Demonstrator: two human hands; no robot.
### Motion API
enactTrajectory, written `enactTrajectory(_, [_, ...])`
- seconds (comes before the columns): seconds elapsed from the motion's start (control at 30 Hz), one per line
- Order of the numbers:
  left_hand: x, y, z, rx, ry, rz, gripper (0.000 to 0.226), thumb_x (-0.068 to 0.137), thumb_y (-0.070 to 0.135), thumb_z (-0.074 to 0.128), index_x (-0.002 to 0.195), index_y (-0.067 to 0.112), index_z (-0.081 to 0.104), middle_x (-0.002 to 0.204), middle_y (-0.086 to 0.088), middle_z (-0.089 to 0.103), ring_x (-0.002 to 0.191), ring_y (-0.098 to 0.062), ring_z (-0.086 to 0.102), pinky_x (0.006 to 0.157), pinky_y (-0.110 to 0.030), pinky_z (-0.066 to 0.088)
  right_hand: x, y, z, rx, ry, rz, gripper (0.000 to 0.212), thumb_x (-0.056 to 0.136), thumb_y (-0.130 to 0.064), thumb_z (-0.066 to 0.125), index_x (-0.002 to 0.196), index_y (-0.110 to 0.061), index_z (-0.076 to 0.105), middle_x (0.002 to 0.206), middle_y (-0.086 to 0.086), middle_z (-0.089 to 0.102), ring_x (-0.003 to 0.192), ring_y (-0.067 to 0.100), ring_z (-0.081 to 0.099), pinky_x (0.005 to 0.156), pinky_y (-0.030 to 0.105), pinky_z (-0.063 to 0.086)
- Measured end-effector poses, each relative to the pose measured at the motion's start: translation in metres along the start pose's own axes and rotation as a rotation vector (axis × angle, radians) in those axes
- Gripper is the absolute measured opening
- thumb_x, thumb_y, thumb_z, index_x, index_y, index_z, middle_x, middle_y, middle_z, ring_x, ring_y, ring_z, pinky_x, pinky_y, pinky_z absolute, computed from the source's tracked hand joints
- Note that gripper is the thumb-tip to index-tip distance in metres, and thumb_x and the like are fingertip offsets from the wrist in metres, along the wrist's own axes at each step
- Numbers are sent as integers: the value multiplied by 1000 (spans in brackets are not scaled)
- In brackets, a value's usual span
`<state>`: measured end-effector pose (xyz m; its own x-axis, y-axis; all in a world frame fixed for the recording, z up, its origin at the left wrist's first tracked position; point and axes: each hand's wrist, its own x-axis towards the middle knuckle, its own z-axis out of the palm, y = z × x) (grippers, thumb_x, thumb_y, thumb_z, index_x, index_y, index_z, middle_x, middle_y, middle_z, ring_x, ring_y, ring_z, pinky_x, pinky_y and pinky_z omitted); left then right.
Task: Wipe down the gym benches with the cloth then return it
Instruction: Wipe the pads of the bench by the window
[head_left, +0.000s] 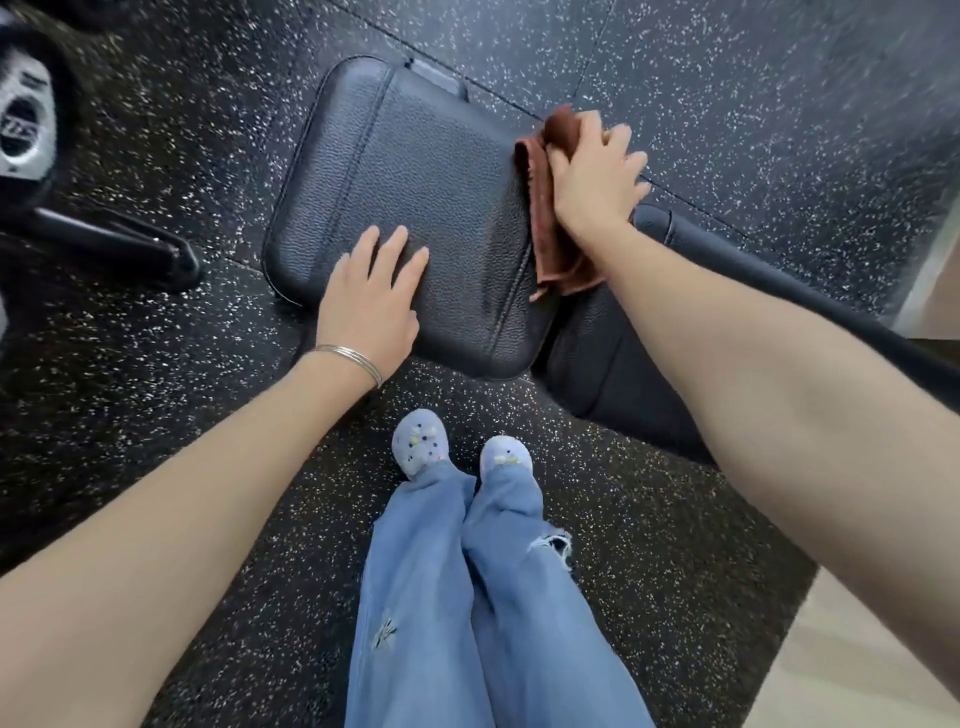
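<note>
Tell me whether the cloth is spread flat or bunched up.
Bunched: the brown cloth is folded in ridges under the right hand at the bench pad's edge.

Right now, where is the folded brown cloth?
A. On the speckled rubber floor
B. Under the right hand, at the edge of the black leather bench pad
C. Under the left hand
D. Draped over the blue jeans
B: the right hand presses the brown cloth onto the black leather bench pad, while the left hand rests bare on the pad.

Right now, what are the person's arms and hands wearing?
Both forearms are bare, with no sleeves in view and no gloves. The left hand has a few thin silver bangles at the wrist. The right hand shows no rings, watch or bands.
</note>
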<state>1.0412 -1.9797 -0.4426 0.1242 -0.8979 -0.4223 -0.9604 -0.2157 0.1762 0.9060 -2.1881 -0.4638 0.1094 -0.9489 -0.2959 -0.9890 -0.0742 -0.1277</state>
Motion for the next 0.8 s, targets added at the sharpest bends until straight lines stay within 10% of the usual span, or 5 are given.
enactTrajectory(0.43, [6,13,5,-76,31,-117,69,88,25,54,147,9,21,156,-16,14,143,-34,10,116,-45,14,-129,26,25,-132,-35,-419,33,92,-37,46,118,-22,59,120,13,53,103,36,46,85,47,34])
enactTrajectory(0.8, [29,-6,-8,-133,54,-207,82,85,35,61,147,4,17,156,-14,14,145,-29,8,118,-42,13,31,-29,-8,-2,-137,-55,41,93,-44,44,130,-25,42,132,9,42,122,32,38,97,51,32])
